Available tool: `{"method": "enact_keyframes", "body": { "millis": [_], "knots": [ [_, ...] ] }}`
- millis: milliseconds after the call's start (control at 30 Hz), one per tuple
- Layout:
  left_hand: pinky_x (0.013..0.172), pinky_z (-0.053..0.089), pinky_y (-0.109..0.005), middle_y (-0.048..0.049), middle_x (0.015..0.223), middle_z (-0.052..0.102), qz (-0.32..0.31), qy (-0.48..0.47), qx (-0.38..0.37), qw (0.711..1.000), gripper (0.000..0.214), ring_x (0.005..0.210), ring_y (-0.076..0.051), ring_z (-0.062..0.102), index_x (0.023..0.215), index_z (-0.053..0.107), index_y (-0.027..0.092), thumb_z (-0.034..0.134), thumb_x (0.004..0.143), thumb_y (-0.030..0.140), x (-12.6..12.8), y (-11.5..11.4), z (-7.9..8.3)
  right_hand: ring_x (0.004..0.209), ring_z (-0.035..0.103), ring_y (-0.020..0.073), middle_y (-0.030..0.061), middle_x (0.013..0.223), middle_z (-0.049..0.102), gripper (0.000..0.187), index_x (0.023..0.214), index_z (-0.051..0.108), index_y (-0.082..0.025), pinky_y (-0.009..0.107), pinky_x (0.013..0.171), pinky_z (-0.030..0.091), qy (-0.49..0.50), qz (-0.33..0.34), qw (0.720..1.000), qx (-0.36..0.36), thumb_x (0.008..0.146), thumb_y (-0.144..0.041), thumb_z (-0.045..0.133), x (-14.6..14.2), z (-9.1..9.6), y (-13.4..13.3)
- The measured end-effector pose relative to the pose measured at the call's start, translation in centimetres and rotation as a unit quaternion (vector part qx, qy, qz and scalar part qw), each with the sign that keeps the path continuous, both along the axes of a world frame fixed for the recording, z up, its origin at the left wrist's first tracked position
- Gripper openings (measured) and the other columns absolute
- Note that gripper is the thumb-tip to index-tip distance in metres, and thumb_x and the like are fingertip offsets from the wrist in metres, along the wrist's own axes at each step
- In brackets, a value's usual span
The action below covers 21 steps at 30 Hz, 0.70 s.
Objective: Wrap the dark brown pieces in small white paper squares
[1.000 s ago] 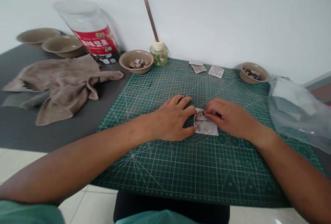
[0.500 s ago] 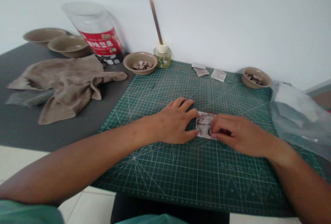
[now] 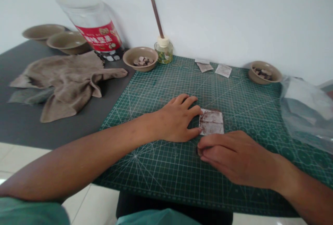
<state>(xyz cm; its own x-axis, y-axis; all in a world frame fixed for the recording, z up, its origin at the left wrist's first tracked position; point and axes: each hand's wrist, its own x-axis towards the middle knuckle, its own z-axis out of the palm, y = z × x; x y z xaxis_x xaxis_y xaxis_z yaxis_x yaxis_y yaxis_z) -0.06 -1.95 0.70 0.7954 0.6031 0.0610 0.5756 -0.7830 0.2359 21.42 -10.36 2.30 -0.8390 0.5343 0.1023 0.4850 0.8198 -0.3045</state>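
Note:
A square of white paper (image 3: 211,122) with brown stains lies flat on the green cutting mat (image 3: 156,89). My left hand (image 3: 177,117) rests on the mat, fingers spread, its fingertips touching the paper's left edge. My right hand (image 3: 234,159) sits just below the paper, apart from it, with fingers drawn together. A small dark piece (image 3: 199,151) shows at its fingertips and is mostly hidden by them.
Brown bowls holding dark slices (image 3: 140,58) (image 3: 264,72) stand at the mat's far edge, near a reed diffuser (image 3: 163,51) and paper squares (image 3: 223,70). A plastic bag (image 3: 304,110) lies right; a towel (image 3: 62,86), a jar (image 3: 91,24) and more bowls (image 3: 67,43) are left.
My right hand has moved off the paper, toward me, uncovering the stained face. My left hand has stayed at the paper's left edge.

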Motion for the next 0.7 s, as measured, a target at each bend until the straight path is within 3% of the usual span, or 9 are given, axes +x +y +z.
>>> {"method": "enact_keyframes", "body": {
  "millis": [133,267,367,467,700],
  "knots": [
    [0.113,0.034,-0.056,-0.0153,0.149,0.041,-0.002,-0.011,0.003,1.000,0.049,0.139,-0.038,0.035,0.127,0.055,0.020,0.059,0.090,0.051,0.0,0.1,-0.2,0.079,0.066,0.0168,0.0059,0.103,0.070,0.011,0.101,0.062,-0.019,0.030,0.062,0.052,-0.015,-0.014,0.999,-0.037,0.099,-0.020,0.051,0.0,-0.4,0.5],
    [0.111,0.036,-0.052,-0.0135,0.142,0.049,-0.019,-0.049,-0.008,0.999,0.039,0.134,-0.035,0.042,0.118,0.060,0.019,0.062,0.087,0.043,0.4,0.5,-0.2,0.095,0.066,0.0179,0.0044,0.105,0.069,0.006,0.094,0.061,-0.023,0.033,0.080,0.055,0.185,-0.100,0.977,-0.044,0.098,-0.024,0.057,0.8,0.0,1.7],
    [0.112,0.036,-0.049,-0.0109,0.133,0.056,-0.025,-0.085,-0.012,0.996,0.030,0.131,-0.031,0.046,0.111,0.063,0.019,0.062,0.085,0.034,0.8,0.8,0.2,0.094,0.065,0.0198,0.0045,0.104,0.068,0.007,0.090,0.061,-0.025,0.035,0.079,0.054,0.267,-0.211,0.939,-0.049,0.095,-0.029,0.063,1.6,0.3,2.4],
    [0.114,0.034,-0.048,-0.0093,0.131,0.059,-0.021,-0.142,0.006,0.990,0.027,0.132,-0.028,0.047,0.114,0.062,0.019,0.056,0.088,0.028,1.3,0.8,0.6,0.093,0.065,0.0198,0.0049,0.104,0.067,0.009,0.088,0.064,-0.024,0.033,0.076,0.054,0.328,-0.261,0.903,-0.097,0.093,-0.030,0.066,1.8,0.1,2.8],
    [0.114,0.032,-0.047,-0.0091,0.135,0.059,-0.003,-0.252,0.082,0.964,0.031,0.129,-0.027,0.047,0.115,0.060,0.020,0.064,0.092,0.040,2.2,0.0,0.5,0.059,0.055,0.0070,0.0010,0.102,0.064,0.015,0.087,0.060,-0.022,0.022,0.050,0.047,0.506,-0.230,0.765,-0.325,0.089,-0.031,0.072,0.7,-0.8,3.3]
  ]
}}
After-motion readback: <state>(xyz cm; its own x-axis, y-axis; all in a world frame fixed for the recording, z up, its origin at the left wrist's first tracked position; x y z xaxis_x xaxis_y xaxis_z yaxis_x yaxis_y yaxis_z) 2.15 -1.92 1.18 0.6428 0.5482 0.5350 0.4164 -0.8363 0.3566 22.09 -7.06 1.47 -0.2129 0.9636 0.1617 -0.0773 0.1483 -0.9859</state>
